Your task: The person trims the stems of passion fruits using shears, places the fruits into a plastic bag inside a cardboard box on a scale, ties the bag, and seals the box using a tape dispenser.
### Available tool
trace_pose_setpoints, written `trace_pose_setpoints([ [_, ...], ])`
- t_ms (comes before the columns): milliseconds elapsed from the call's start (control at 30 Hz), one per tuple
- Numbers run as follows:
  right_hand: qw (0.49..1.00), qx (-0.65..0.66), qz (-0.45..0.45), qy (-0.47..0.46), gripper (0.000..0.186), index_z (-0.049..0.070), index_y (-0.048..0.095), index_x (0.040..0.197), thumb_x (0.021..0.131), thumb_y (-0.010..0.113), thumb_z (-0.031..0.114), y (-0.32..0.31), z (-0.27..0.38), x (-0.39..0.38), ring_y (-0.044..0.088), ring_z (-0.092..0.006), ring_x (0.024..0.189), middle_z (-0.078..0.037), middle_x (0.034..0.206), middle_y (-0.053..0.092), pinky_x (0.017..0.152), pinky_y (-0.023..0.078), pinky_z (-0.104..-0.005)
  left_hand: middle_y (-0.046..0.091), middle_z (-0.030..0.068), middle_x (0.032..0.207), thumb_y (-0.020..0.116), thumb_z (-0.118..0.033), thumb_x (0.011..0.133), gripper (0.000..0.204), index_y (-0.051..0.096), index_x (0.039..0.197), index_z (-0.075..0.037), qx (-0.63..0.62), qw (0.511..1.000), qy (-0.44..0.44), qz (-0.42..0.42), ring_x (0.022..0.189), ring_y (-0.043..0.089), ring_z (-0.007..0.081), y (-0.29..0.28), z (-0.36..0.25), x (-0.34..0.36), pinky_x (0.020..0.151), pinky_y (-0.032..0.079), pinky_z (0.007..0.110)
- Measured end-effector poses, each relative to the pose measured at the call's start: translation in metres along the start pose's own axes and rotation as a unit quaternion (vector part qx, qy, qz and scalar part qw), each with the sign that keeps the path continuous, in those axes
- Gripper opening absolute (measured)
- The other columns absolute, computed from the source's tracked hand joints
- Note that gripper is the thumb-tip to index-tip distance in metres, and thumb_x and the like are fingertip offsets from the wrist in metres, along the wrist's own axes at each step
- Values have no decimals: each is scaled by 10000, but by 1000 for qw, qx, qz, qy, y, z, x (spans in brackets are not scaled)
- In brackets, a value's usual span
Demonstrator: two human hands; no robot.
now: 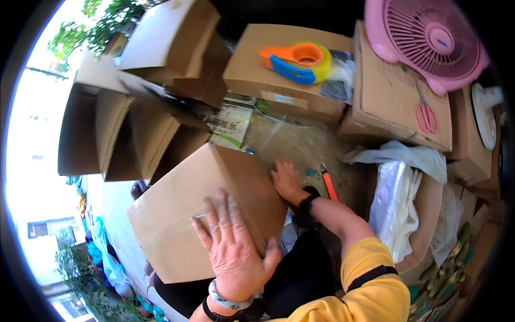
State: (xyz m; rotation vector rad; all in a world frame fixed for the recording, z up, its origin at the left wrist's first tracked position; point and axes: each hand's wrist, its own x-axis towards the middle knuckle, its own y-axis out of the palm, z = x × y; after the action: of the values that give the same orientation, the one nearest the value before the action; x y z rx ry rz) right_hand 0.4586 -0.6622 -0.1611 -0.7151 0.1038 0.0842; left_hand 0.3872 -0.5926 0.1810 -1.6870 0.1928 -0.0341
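A brown cardboard carton (177,214) stands tilted before my legs, with a taped seam running across its broad face. My left hand (233,247) rests flat on that face, fingers spread and thumb out to the right; a pale bracelet circles the wrist. On the carton's right side is my right hand (287,180), fingers stretched out and a dark band at the wrist. It seems to touch the carton's edge, though the exact contact is hard to see. Neither hand grips anything. Just right of my right hand, an orange-red cutter knife (329,183) lies on the floor.
Cartons with open ends (137,129) are stacked at far left. A tape dispenser (300,60) sits on a carton at the back; pink-handled scissors (426,114) and a pink fan (432,40) are on another. At right, an open carton (426,228) holds plastic bags (389,204).
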Motion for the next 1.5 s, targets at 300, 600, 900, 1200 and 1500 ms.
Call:
trace_pose_setpoints([
  [300,983,153,-22,-100,304,32,563,1153,891,552,186,-111,40,20,551,-285,1001,-140,1084,605,892,422,-362,184,177,1525,661,-385,742,930,197,1459,-18,-59,997,-40,22,1422,58,388,-24,85,-29,1110,-32,576],
  [600,916,363,141,-96,577,39,294,1420,969,490,341,-200,201,-13,416,-209,1231,-115,1384,408,1025,327,-315,381,93,1438,288,-405,1019,559,311,1430,-27,-540,813,-135,-168,1292,379,189,12,247,-105,1071,276,273],
  [900,964,203,113,-127,709,12,175,1460,929,577,253,-195,232,-9,350,-221,1288,-158,1420,348,1064,281,-312,643,76,1069,338,-473,992,553,564,1200,-13,-723,604,-334,-34,957,589,153,149,267,-105,837,453,278],
  [1200,981,58,127,-132,624,5,301,1377,935,551,367,-194,243,9,390,-220,1246,-157,1331,419,1046,305,-314,645,242,1038,379,-432,915,552,644,1012,42,-649,639,-413,-5,1036,599,341,378,317,-96,888,432,398],
  [1500,988,-75,70,-112,439,52,391,1329,989,424,328,-190,248,28,432,-232,1209,-155,1289,475,1019,332,-320,598,307,1105,413,-557,861,711,611,1080,90,-656,585,-476,32,1118,550,395,311,293,-87,935,411,403],
])
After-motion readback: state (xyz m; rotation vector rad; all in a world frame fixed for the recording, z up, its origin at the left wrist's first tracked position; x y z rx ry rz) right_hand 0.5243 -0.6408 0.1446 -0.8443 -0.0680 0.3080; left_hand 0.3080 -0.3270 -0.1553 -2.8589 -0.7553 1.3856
